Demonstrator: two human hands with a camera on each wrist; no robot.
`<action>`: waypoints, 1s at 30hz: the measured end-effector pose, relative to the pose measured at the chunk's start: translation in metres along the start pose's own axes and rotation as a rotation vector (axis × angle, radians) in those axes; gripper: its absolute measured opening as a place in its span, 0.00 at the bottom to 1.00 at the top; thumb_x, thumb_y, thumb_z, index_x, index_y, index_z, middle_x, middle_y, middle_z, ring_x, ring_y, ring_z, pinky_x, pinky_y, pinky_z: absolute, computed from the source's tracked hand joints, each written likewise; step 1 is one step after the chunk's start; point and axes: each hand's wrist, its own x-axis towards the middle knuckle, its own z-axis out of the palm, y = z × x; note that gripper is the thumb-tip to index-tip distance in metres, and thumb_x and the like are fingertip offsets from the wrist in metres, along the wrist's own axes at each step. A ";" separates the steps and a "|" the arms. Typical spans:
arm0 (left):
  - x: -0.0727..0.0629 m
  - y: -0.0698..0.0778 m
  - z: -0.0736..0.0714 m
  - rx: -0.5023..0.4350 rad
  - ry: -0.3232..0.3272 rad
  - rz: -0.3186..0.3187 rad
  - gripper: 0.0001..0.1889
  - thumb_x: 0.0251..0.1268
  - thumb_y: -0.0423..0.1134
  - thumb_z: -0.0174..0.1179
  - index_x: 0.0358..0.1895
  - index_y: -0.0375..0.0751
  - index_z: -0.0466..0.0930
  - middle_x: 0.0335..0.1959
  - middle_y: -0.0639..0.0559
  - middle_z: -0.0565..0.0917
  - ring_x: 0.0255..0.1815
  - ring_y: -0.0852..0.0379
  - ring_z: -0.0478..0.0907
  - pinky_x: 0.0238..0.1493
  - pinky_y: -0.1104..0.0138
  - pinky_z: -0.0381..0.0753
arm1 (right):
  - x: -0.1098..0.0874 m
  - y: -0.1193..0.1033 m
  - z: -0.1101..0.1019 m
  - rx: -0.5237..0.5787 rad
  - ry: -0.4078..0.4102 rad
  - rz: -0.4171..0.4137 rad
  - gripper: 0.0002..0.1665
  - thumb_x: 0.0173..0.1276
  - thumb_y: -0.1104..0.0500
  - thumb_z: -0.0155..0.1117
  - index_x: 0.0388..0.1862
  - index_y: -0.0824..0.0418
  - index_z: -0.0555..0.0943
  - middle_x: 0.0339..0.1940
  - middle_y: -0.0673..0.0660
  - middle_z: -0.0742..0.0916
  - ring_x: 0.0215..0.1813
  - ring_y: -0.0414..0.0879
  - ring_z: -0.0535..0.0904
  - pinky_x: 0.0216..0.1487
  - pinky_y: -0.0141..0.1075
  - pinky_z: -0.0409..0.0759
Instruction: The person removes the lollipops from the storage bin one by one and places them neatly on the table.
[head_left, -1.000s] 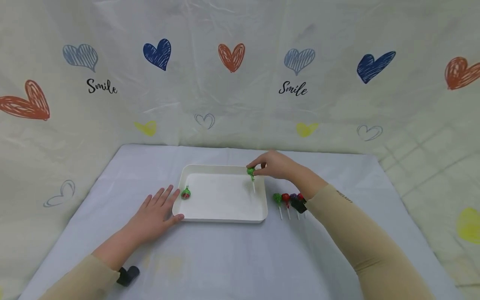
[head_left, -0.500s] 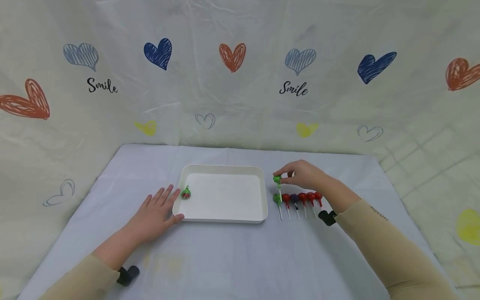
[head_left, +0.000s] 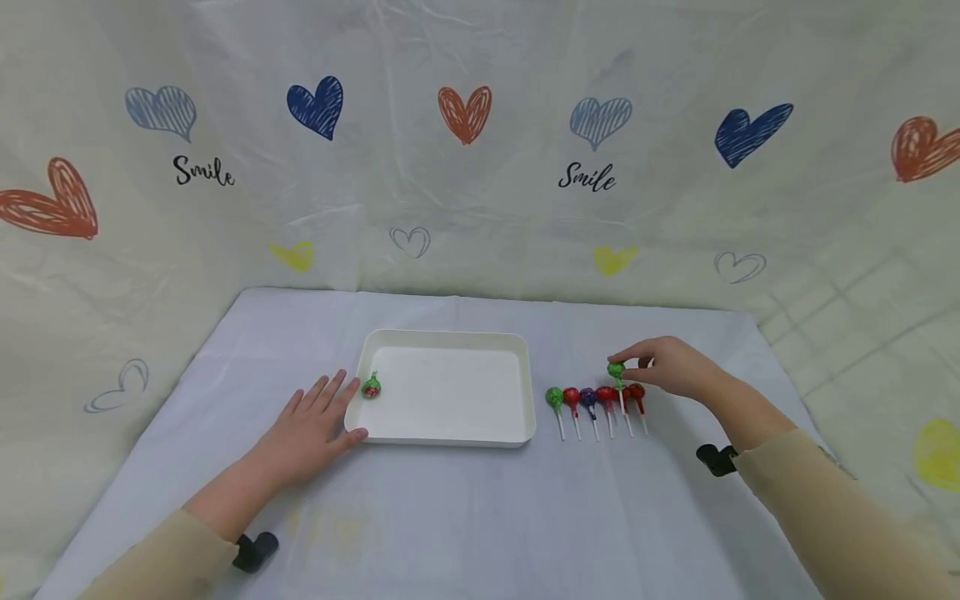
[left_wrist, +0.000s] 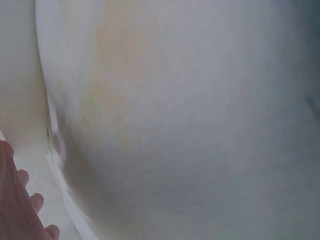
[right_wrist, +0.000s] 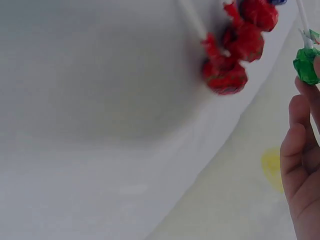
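My right hand (head_left: 666,367) pinches a green-wrapped lollipop (head_left: 616,370) by its head, its white stick pointing down, above the right part of a lollipop row. That row on the cloth holds a green lollipop (head_left: 554,397) at its left end, then a red lollipop (head_left: 572,397), a dark blue lollipop (head_left: 588,398) and several red ones. In the right wrist view the held green head (right_wrist: 306,65) shows between the fingertips. My left hand (head_left: 307,429) lies with fingers spread at the left edge of a white tray (head_left: 442,440). Inside the tray, near those fingertips, is a green-and-red lollipop (head_left: 371,387).
A white cloth (head_left: 450,517) covers the table. Behind it hangs a pale backdrop (head_left: 510,208) printed with hearts and "Smile". Each wrist wears a black camera mount, one by the left sleeve (head_left: 256,552) and one by the right sleeve.
My right hand has carried the green lollipop from over the tray's right side rightward, past the row's left end, to above its right part. The left hand and tray have stayed put.
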 end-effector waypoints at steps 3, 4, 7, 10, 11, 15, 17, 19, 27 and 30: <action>0.000 0.000 0.000 0.001 -0.001 0.000 0.50 0.66 0.76 0.38 0.81 0.46 0.45 0.81 0.42 0.46 0.80 0.37 0.41 0.74 0.38 0.41 | -0.008 0.008 -0.002 -0.011 0.009 0.011 0.19 0.67 0.54 0.69 0.56 0.52 0.86 0.40 0.50 0.86 0.38 0.47 0.74 0.32 0.37 0.76; 0.000 0.000 -0.001 0.003 -0.002 -0.001 0.50 0.66 0.76 0.39 0.81 0.46 0.45 0.81 0.41 0.46 0.80 0.37 0.41 0.74 0.38 0.41 | -0.010 0.010 -0.003 -0.010 0.011 0.012 0.18 0.67 0.55 0.69 0.56 0.52 0.86 0.41 0.50 0.86 0.38 0.47 0.74 0.31 0.37 0.76; -0.001 0.000 -0.001 0.000 -0.003 -0.005 0.48 0.68 0.73 0.43 0.81 0.45 0.45 0.81 0.41 0.46 0.80 0.37 0.42 0.74 0.38 0.41 | -0.015 0.016 -0.004 -0.011 0.018 0.017 0.18 0.67 0.55 0.69 0.56 0.53 0.86 0.43 0.51 0.86 0.38 0.47 0.73 0.31 0.37 0.75; 0.000 0.000 -0.001 -0.001 0.000 -0.007 0.47 0.69 0.69 0.47 0.81 0.46 0.45 0.81 0.41 0.46 0.80 0.37 0.41 0.74 0.38 0.41 | -0.018 0.021 -0.005 -0.010 0.021 0.030 0.18 0.67 0.55 0.69 0.56 0.53 0.86 0.45 0.52 0.86 0.39 0.48 0.73 0.31 0.37 0.76; 0.000 0.000 0.000 -0.001 0.001 -0.006 0.46 0.69 0.68 0.49 0.81 0.46 0.45 0.81 0.41 0.46 0.80 0.37 0.42 0.74 0.38 0.41 | -0.019 0.024 -0.005 -0.011 0.019 0.034 0.18 0.67 0.55 0.69 0.56 0.54 0.86 0.45 0.53 0.86 0.39 0.48 0.73 0.31 0.37 0.76; 0.001 -0.001 0.001 -0.001 0.003 -0.002 0.46 0.70 0.66 0.50 0.81 0.46 0.45 0.81 0.42 0.46 0.80 0.37 0.42 0.74 0.39 0.41 | -0.022 0.033 -0.005 -0.003 0.001 0.064 0.19 0.67 0.55 0.69 0.57 0.54 0.86 0.45 0.54 0.86 0.40 0.49 0.73 0.31 0.37 0.76; 0.001 -0.002 0.002 -0.002 0.003 0.000 0.46 0.70 0.67 0.50 0.81 0.46 0.45 0.81 0.42 0.46 0.80 0.37 0.42 0.74 0.39 0.41 | -0.024 0.037 -0.005 0.009 -0.010 0.081 0.19 0.67 0.55 0.68 0.57 0.55 0.85 0.44 0.54 0.85 0.40 0.50 0.72 0.31 0.37 0.76; 0.001 -0.003 0.002 -0.001 0.003 0.000 0.46 0.70 0.68 0.49 0.81 0.46 0.45 0.81 0.42 0.46 0.80 0.37 0.42 0.74 0.39 0.41 | -0.024 0.041 -0.004 0.016 -0.021 0.101 0.20 0.67 0.55 0.68 0.57 0.55 0.85 0.45 0.55 0.84 0.41 0.51 0.72 0.32 0.37 0.76; 0.002 -0.003 0.003 0.000 0.001 0.000 0.46 0.69 0.69 0.48 0.81 0.47 0.45 0.81 0.42 0.46 0.80 0.37 0.42 0.74 0.38 0.41 | -0.024 0.053 0.003 0.021 -0.066 0.136 0.18 0.67 0.55 0.68 0.55 0.57 0.86 0.54 0.62 0.84 0.50 0.57 0.75 0.43 0.45 0.80; 0.001 -0.003 0.003 0.000 -0.001 -0.002 0.47 0.69 0.69 0.48 0.81 0.46 0.45 0.81 0.42 0.46 0.80 0.37 0.42 0.74 0.38 0.41 | -0.022 0.055 0.006 0.015 -0.078 0.131 0.17 0.67 0.57 0.68 0.54 0.57 0.86 0.56 0.64 0.84 0.52 0.58 0.76 0.47 0.50 0.80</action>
